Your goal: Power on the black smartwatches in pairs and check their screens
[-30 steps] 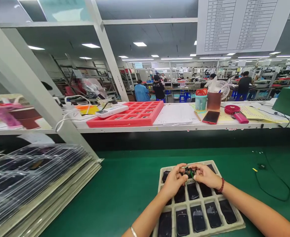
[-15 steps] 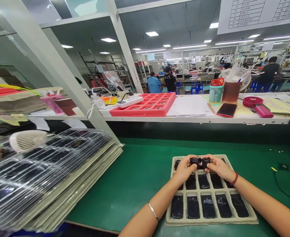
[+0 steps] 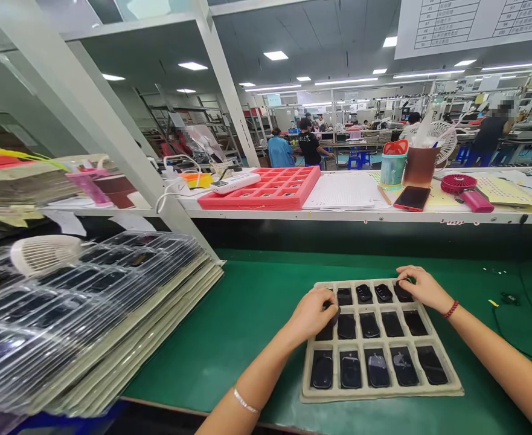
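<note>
Left hand (image 3: 310, 313) and right hand (image 3: 424, 289) are reaching over a green bench (image 3: 238, 320). Beyond it, toward twelve o'clock, a white shelf (image 3: 293, 214) is running crosswise. Reckoned from the tray (image 3: 383, 394), which is lying on the bench in front of the person, a stack (image 3: 161, 317) is standing at nine o'clock. On the shelf, a red tray (image 3: 247, 204) is sitting at eleven, a pink fan (image 3: 458, 183) at one, and a phone (image 3: 412, 198) just past twelve. Black pieces (image 3: 378, 370) are filling the tray in rows. At its ten o'clock, the left hand is curling around a dark piece (image 3: 335, 316); at one o'clock, the right hand's fingers are resting over another, and whether they are gripping it I cannot tell.
</note>
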Available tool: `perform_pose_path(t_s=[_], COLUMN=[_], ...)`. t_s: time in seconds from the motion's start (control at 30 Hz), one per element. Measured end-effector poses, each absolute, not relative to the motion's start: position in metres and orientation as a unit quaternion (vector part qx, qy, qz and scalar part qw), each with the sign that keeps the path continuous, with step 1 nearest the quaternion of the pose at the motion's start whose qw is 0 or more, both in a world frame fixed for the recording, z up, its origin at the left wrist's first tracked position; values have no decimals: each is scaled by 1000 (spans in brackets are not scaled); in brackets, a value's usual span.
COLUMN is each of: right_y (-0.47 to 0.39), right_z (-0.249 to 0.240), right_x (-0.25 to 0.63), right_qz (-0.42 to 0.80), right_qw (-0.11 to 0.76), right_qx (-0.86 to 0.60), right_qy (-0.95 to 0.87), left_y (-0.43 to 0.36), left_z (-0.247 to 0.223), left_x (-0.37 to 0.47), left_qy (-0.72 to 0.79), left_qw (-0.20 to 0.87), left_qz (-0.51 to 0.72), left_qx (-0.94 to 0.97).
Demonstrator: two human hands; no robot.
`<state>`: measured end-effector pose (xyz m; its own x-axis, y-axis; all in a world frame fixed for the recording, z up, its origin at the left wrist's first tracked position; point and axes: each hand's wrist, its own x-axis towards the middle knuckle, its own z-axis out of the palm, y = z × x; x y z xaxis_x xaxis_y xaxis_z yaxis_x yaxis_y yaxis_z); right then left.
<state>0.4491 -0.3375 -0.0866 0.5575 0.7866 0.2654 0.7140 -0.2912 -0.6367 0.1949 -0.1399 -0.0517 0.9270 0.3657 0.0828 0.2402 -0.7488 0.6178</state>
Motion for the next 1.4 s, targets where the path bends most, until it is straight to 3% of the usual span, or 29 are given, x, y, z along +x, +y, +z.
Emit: perform_pose_path(t_s=[0.17,0.4,0.5,0.67,0.9,1.03,1.4], right_y=[-342,-320,-311,-287,-284,-291,-295], right_z=[-89,-74,-76,-85,-99,-95,-96], right_x=[431,354,345,355,375,377,376], right_qz=[-14,92,138,277,406,444,429], right_qw=[322,272,330,552,664,682,611], right_qx=[-801,-708,-678,-621,-529,-484,-523], right_qy=[-504,-645,-642,-482,-338,-322,-411], left_y=[-147,-162,-165,-166,-150,-146,-149], left_z=[-58,-66,-68,-69,-83,-85,-90], left_x=[181,191,194,224,239,232,233], left_qy=[175,91,87,143,159,138,107], left_qw=[200,257,335,532,764,826,803], left_qz=[133,99,127,192,151,129,117], left_qx=[955,957,930,813,607,532,574])
